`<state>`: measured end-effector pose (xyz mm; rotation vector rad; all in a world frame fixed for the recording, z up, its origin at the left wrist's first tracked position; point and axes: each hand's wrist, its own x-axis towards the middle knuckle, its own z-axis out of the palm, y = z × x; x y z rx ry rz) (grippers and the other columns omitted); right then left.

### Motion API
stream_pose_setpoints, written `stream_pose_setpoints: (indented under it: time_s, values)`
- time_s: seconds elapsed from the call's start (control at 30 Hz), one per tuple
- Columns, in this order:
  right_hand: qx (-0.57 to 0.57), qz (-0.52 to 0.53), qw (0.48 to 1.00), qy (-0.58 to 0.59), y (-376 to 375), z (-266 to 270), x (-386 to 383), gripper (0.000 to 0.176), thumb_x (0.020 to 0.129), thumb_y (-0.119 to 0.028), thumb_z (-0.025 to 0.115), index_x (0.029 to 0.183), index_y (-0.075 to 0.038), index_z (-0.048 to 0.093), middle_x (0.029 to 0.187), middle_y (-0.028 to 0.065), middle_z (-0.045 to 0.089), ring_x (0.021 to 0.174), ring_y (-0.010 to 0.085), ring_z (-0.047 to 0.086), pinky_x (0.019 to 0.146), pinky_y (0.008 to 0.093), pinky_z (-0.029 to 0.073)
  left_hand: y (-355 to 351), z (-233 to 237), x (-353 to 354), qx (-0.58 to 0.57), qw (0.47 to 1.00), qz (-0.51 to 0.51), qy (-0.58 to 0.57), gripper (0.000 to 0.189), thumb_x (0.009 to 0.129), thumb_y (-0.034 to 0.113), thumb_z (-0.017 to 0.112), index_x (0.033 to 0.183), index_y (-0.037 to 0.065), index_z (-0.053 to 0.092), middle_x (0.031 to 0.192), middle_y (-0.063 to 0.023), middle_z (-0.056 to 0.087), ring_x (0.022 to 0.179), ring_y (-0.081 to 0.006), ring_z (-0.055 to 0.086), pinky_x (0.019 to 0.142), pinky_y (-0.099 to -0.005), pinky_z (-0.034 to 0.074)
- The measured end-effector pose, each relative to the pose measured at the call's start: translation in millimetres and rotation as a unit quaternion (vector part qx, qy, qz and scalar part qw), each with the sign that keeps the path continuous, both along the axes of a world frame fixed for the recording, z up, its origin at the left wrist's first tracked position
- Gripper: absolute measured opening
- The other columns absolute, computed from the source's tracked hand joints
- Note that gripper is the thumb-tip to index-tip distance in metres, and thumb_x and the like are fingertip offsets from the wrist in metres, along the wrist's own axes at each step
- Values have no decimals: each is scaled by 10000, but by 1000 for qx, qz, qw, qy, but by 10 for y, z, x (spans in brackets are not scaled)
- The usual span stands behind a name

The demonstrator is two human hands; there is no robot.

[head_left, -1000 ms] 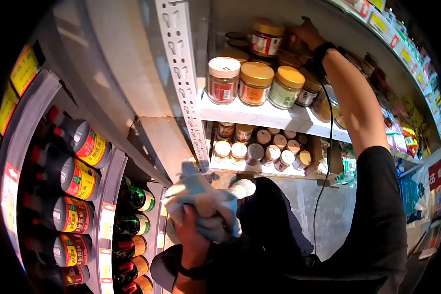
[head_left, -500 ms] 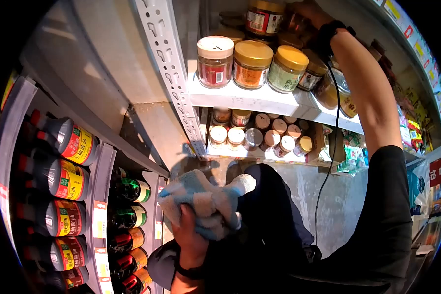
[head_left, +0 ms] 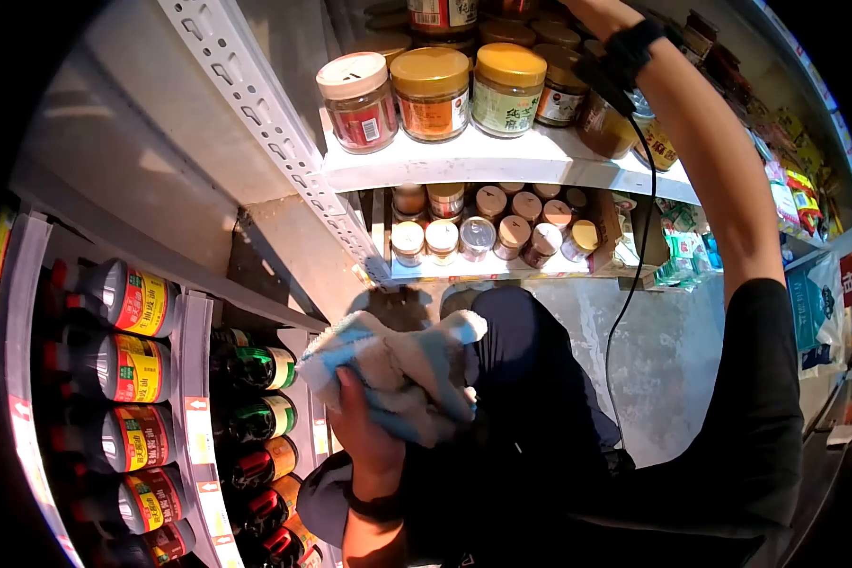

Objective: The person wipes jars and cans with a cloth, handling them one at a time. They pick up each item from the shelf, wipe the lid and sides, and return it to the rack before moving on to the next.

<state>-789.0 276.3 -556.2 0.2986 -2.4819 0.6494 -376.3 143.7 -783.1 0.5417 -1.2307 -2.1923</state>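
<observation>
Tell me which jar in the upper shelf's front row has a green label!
The third jar from the left, with a yellow lid. The second jar has an orange label, and the first jar has a red one.

- You're in a shop, grocery aisle.
- Your left: dark plastic bottles with red-and-yellow labels [head_left: 140,371], lined up in rows.
- Grey shelf edges carry white tags with red arrows [head_left: 199,405].
- Ahead of you: white perforated-metal shelving [head_left: 426,167], grouped round glass jars with gold lids [head_left: 508,90].
- Your right: bright plastic packets [head_left: 805,203].
</observation>
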Motion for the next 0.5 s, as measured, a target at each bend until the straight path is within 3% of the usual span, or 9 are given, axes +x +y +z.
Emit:
stream_pose_setpoints:
  time_s: [0.07, 0.13, 0.2, 0.27, 0.3, 0.37, 0.4, 0.5]
  values:
    - [-82, 95, 972, 201, 69, -140, 264, 446, 805, -181, 623, 1190, 43, 602, 1217, 264, 590, 1139, 404, 579, 932, 442, 499, 30, 27, -36, -2, 1000, 16, -12, 475, 1044, 384, 443, 1350, 22, 477, 1266, -124, 590, 1146, -255, 590, 1004, -406, 459]
    - [-93, 251, 953, 143, 145, -154, 630, 409, 810, -154, 597, 1161, 56, 605, 1157, 273, 627, 1086, 355, 618, 912, 432, 499, 46, 36, -67, 16, 1000, 12, -6, 477, 1043, 389, 444, 1346, 23, 481, 1259, -120, 595, 1137, -252, 594, 996, -403, 464]
    - [-3, 266, 964, -16, 193, -156, 972, 329, 826, -148, 581, 1072, 65, 628, 1078, 279, 644, 964, 348, 659, 826, 419, 525, 48, 60, -111, 35, 999, 10, 6, 480, 1041, 395, 446, 1343, 24, 486, 1252, -117, 601, 1128, -250, 599, 989, -400, 469]
    - [154, 302, 914, 223, 254, -505, 820, 378, 778, -120, 660, 1119, 34, 608, 1001, 256, 644, 935, 371, 643, 789, 438, 529, 35, 107, -131, 32, 999, -39, 10, 471, 1043, 390, 440, 1337, 27, 495, 1254, -108, 601, 1128, -244, 600, 981, -396, 475]
    - [154, 300, 914, 224, 284, -694, 764, 378, 778, -120, 660, 1119, 34, 608, 1001, 256, 644, 935, 371, 643, 789, 438, 529, 34, 79, -155, 31, 999, -40, 11, 471, 1043, 390, 440, 1337, 27, 495, 1254, -108, 601, 1128, -244, 600, 981, -396, 475]
    - [317, 225, 859, 335, 247, -848, 806, 647, 911, -412, 651, 1378, -11, 450, 1146, 175, 622, 1070, 319, 611, 999, 459, 454, 19, 12, -225, 43, 999, -24, 4, 455, 1048, 382, 428, 1331, 35, 506, 1256, -103, 600, 1136, -240, 598, 978, -395, 478]
    - [307, 228, 903, 196, 280, -862, 827, 597, 907, -465, 620, 1325, -50, 527, 1290, 161, 533, 1245, 341, 470, 1129, 470, 291, 8, 22, -238, 42, 999, -25, 6, 455, 1048, 382, 428, 1331, 35, 506, 1256, -103, 600, 1136, -240, 598, 978, -395, 478]
    - [320, 221, 904, 180, 263, -920, 876, 624, 889, -433, 651, 1355, -48, 496, 1263, 167, 557, 1201, 343, 510, 1109, 464, 326, 15, 85, -235, 52, 998, -37, 7, 450, 1034, 355, 485, 1330, 16, 491, 1229, -98, 597, 1106, -203, 592, 952, -356, 478]
